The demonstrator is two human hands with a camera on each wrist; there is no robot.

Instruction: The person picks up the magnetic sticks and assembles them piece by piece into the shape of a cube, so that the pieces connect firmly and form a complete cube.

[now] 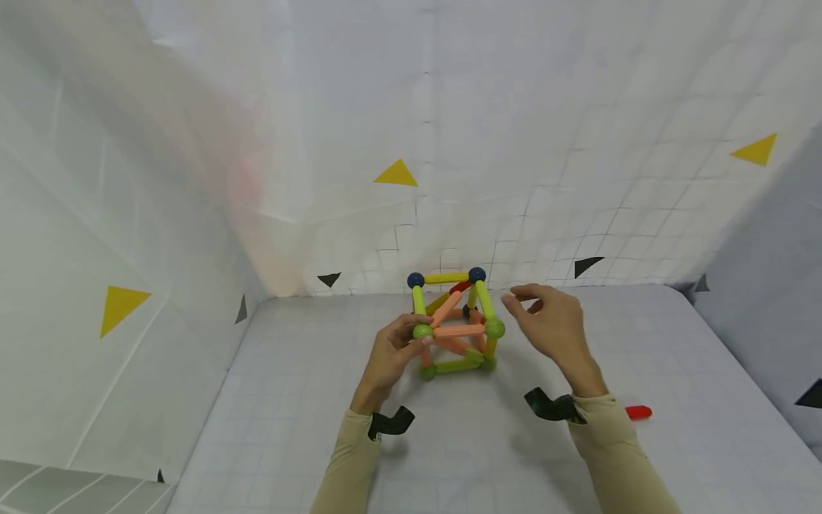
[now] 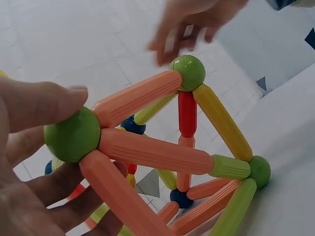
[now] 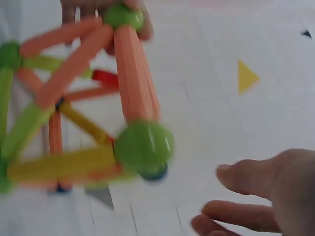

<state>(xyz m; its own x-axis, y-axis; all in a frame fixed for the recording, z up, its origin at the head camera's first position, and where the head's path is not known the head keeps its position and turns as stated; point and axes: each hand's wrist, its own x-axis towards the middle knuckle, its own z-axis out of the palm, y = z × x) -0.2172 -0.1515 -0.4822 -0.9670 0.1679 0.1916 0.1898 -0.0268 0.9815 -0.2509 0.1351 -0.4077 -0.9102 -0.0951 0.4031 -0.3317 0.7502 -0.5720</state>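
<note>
A box-shaped frame of magnetic rods and balls (image 1: 458,330) stands on the table, with green balls in front and dark blue ones at the top back. My left hand (image 1: 393,350) grips its near left upper green ball (image 2: 73,135) between thumb and fingers. Salmon, yellow, red and lime rods join the balls, some set diagonally across the faces. To the right of the frame my right hand (image 1: 551,325) hangs in the air, fingers loosely bent and holding nothing. It is apart from the near right green ball (image 3: 144,145).
A lone red rod (image 1: 638,412) lies on the white table (image 1: 289,428) beside the right forearm. White walls with yellow (image 1: 397,173) and black triangle marks rise behind and at both sides.
</note>
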